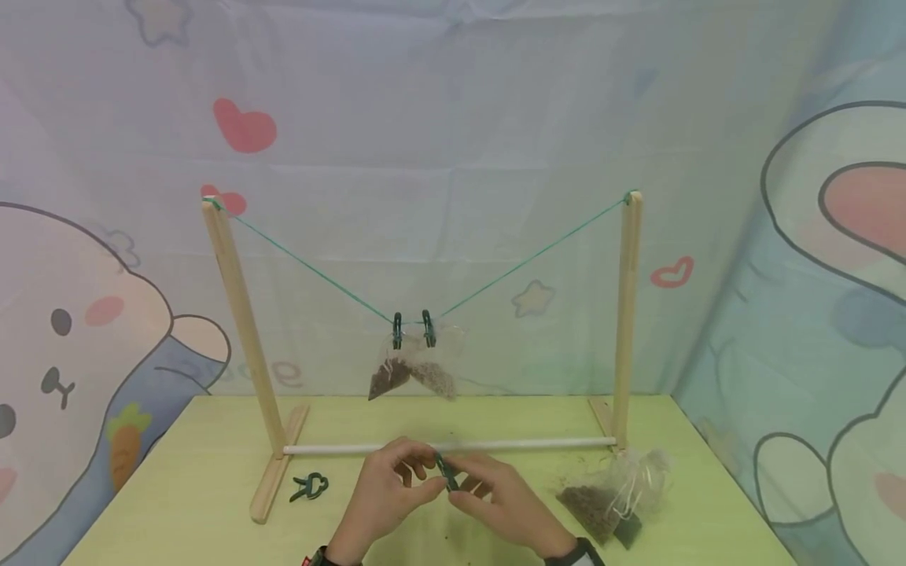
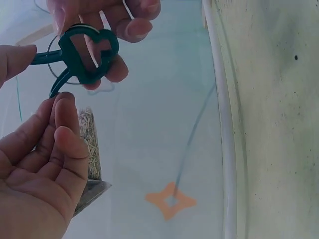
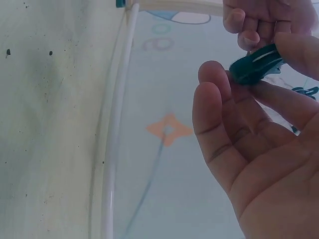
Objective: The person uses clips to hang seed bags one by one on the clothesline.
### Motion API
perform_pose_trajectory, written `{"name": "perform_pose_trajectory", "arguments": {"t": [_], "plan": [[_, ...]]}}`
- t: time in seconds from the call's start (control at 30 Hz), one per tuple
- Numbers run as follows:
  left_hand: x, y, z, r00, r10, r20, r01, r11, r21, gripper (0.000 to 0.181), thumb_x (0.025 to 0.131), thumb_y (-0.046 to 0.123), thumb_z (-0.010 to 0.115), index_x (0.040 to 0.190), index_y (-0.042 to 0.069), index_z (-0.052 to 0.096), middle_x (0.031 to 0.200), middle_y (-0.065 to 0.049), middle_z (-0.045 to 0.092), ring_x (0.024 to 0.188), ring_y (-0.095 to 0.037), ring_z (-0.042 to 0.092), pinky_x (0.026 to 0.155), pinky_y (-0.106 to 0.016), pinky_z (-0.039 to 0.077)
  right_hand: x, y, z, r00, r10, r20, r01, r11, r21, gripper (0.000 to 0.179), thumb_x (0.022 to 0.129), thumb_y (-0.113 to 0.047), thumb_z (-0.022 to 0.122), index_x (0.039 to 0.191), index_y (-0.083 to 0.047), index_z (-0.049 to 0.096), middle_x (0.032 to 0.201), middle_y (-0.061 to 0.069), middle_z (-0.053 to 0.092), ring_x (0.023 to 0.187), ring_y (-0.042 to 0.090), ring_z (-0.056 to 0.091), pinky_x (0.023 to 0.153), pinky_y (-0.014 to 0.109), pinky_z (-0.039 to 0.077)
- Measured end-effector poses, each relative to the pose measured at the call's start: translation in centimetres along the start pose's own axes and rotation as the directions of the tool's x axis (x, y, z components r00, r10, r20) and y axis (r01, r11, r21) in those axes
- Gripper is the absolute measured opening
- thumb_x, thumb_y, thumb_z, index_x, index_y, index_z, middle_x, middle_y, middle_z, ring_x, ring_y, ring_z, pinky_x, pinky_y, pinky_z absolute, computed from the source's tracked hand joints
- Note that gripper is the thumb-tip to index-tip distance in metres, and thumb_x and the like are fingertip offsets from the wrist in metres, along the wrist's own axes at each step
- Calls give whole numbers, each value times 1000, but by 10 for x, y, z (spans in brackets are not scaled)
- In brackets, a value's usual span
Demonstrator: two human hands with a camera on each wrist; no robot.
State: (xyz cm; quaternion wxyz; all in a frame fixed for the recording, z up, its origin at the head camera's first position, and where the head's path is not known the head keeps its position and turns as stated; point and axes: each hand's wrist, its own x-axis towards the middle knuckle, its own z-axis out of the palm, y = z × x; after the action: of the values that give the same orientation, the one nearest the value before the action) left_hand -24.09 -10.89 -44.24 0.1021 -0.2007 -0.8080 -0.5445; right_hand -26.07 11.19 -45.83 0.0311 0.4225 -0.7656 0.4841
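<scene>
Head view, hands: the left hand (image 1: pixel 389 489) and the right hand (image 1: pixel 506 499) come together over the near middle of the bench (image 1: pixel 212 424), both gripping one green clip (image 1: pixel 447 472) between them
Head view, string: the green string (image 1: pixel 311 271) runs from the left post (image 1: pixel 244 322) to the right post (image 1: pixel 627 322) and sags at the middle, where two hung clips (image 1: pixel 397 330) carry a dark-filled bag (image 1: pixel 388 379) on the left and a pale-filled bag (image 1: pixel 435 380) on the right
Head view, bench: a spare clip (image 1: pixel 309 486) lies to the left, loose bags (image 1: pixel 591 507) to the right, near the foot of the right post
Left wrist view, clip: the left thumb rests on one handle and the left fingertips on the other, with the handles apart; right fingers hold the looped end
Right wrist view, clip: seen nearly edge-on, pinched by the right thumb and fingers, the left hand just beyond
Step in hand: by judgement, readying the clip before a bag goes under it
Next move: probably calls for one hand to keep the clip, the other to fetch a loose bag, then both at the string
</scene>
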Motion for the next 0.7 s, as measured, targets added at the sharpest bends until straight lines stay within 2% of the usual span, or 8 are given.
{"name": "perform_pose_trajectory", "arguments": {"t": [0.07,0.17,0.33,0.4,0.53,0.6,0.7], "plan": [[0,1,2,1000,6,-21,-6,1000,9,24,89,18,84,107,7,75,99,-6,70,80,-18,64,67,-23,51,-1,-1,-4,1000,25,-10,-26,999,-22,40,105,-12,61,143,2,59,126,25,66,90,13,71,73,30,61],[-1,1,2,998,7,-60,-6,1000,30,20,88,17,85,103,9,75,95,-2,70,77,-15,64,65,-23,51,-6,-3,-14,994,105,-40,-107,992,-59,39,105,-18,62,140,2,61,122,23,68,90,17,71,74,30,59],[-1,3,2,991,-6,-133,8,1000,20,13,85,12,86,94,12,77,87,1,71,72,-8,63,62,-22,50,-20,1,-39,960,227,-166,-252,956,-151,33,104,-18,65,130,1,67,115,17,70,90,20,70,74,27,57],[0,4,1,988,3,-157,0,1000,19,13,84,10,87,92,13,77,85,3,71,71,-7,62,62,-22,50,-26,5,-49,934,252,-253,-304,933,-194,29,102,-14,67,126,1,69,112,14,71,89,20,69,73,25,57],[0,4,1,982,26,-189,-23,1000,18,12,84,8,86,90,14,78,82,4,71,69,-7,62,60,-22,50,-39,12,-65,861,283,-422,-416,869,-267,22,97,-7,69,118,0,73,104,9,73,81,17,68,71,25,57],[0,3,1,979,31,-201,-29,999,12,12,84,6,86,89,14,78,81,4,71,67,-7,62,59,-22,50,-46,16,-73,829,292,-477,-467,831,-302,20,96,-6,69,115,0,74,101,8,74,78,15,67,69,26,56],[1,0,3,974,40,-222,-40,999,6,14,83,4,85,87,15,78,80,4,71,66,-7,62,58,-23,49,-57,21,-88,802,297,-518,-517,780,-354,19,96,-5,68,113,2,74,98,10,74,75,15,67,66,29,56]]}}
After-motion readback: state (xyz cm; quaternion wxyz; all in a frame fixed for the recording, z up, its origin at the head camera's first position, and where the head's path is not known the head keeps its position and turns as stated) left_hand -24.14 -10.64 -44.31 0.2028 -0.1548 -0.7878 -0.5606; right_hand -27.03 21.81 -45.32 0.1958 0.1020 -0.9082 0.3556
